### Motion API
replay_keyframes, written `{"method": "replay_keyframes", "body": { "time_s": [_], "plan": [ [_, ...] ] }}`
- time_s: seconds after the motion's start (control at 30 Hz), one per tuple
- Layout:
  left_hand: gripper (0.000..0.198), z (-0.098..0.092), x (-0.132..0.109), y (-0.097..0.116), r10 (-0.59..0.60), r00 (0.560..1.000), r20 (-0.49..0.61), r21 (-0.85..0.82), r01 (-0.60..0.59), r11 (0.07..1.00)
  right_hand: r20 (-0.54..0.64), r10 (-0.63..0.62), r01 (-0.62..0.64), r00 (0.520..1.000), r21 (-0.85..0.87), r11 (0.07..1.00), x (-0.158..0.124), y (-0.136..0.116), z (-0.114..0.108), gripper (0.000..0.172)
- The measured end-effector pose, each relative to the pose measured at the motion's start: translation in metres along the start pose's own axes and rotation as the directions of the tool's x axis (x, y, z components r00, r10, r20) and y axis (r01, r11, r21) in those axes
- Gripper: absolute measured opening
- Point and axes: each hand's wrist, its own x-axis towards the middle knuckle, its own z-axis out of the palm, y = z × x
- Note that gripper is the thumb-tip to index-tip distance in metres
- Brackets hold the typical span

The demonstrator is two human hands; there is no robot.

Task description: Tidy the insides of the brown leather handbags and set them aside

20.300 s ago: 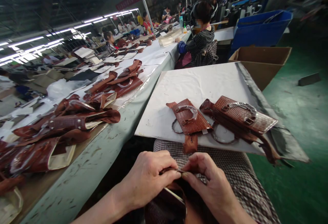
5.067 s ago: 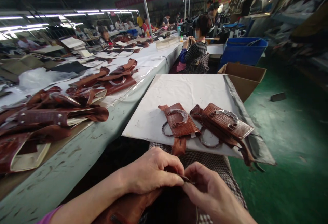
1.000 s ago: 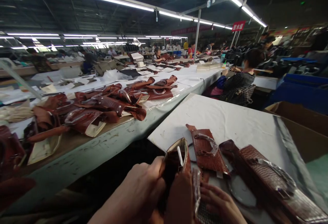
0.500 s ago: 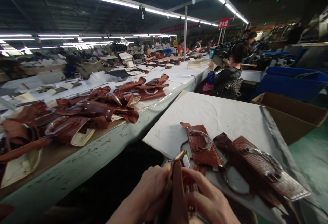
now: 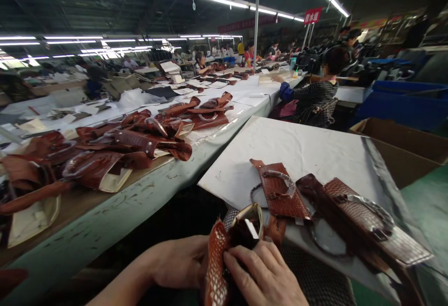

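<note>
A brown leather handbag with a reptile-like pattern is held low in front of me. Its mouth gapes, showing a pale rim and a white tag inside. My left hand grips the bag from the left, its fingertips hidden behind the leather. Curled over the opening on the right side, my right hand holds the bag, its fingertips at the near edge. Just beyond, on a white-topped table, lie a brown panel with a wrapped handle and another patterned brown panel.
A long table on the left carries a pile of brown leather bags. Right of the near table stand an open cardboard box and a blue bin. A co-worker in a striped top sits ahead.
The handbag has turned and opened wider, bringing its patterned side into view. My left hand has shifted left, and my right hand has moved over the opening. The co-worker's arm now reaches across the table.
</note>
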Motion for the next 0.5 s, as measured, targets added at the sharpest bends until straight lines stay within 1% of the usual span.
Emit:
{"method": "replay_keyframes", "body": {
  "time_s": [0.03,0.07,0.1,0.13,0.17,0.2,0.23,0.27,0.3,0.33,0.37,0.4,0.47,0.5],
  "plan": [
    [0.021,-0.009,-0.006,0.0,-0.009,0.997,0.071,-0.013,0.01,1.0,-0.007,0.004,-0.004,1.0,-0.001,1.0,0.0,0.0,0.0,0.032],
    [0.028,-0.016,-0.013,0.001,-0.017,0.994,0.103,-0.03,0.021,0.999,-0.003,0.01,-0.01,1.0,0.014,1.0,0.001,0.001,-0.001,0.032],
    [0.032,-0.022,-0.018,0.003,-0.014,0.999,0.049,-0.036,0.015,0.999,0.003,0.011,-0.011,1.0,0.036,0.999,0.002,0.001,-0.002,0.034],
    [0.034,-0.025,-0.023,0.006,-0.001,0.997,-0.075,-0.016,0.0,1.0,0.006,0.007,-0.008,1.0,0.057,0.998,0.005,0.0,-0.002,0.038],
    [0.034,-0.025,-0.027,0.011,0.029,0.976,-0.214,0.041,-0.021,0.999,0.006,-0.002,0.002,1.0,0.074,0.997,0.007,-0.001,-0.001,0.04],
    [0.032,-0.022,-0.029,0.017,0.082,0.939,-0.334,0.131,-0.039,0.991,0.003,-0.023,0.022,1.0,0.086,0.996,0.01,-0.002,0.0,0.04],
    [0.031,-0.016,-0.03,0.024,0.143,0.914,-0.379,0.248,-0.049,0.968,-0.008,-0.04,0.041,0.999,0.094,0.995,0.013,-0.004,0.002,0.039],
    [0.027,-0.008,-0.029,0.031,0.21,0.918,-0.337,0.368,-0.077,0.927,-0.022,-0.053,0.055,0.998,0.1,0.994,0.015,-0.006,0.005,0.037],
    [0.024,0.001,-0.028,0.037,0.259,0.938,-0.229,0.474,-0.125,0.872,-0.036,-0.063,0.067,0.997,0.105,0.992,0.017,-0.007,0.008,0.035],
    [0.021,0.01,-0.026,0.041,0.276,0.955,-0.109,0.574,-0.167,0.802,-0.054,-0.074,0.079,0.996,0.114,0.99,0.018,-0.008,0.01,0.033],
    [0.018,0.018,-0.023,0.042,0.289,0.957,-0.011,0.669,-0.208,0.713,-0.064,-0.08,0.087,0.995,0.127,0.988,0.018,-0.008,0.011,0.033],
    [0.02,0.025,-0.021,0.041,0.288,0.956,0.057,0.743,-0.233,0.627,-0.054,-0.081,0.088,0.995,0.146,0.985,0.017,-0.007,0.011,0.033],
    [0.025,0.035,-0.019,0.033,0.311,0.945,0.101,0.829,-0.252,0.499,0.031,-0.085,0.077,0.996,0.204,0.976,0.015,-0.003,0.006,0.028],
    [0.024,0.038,-0.018,0.028,0.328,0.939,0.102,0.852,-0.252,0.458,0.091,-0.076,0.053,0.993,0.237,0.97,0.014,-0.001,0.002,0.025]
  ]
}}
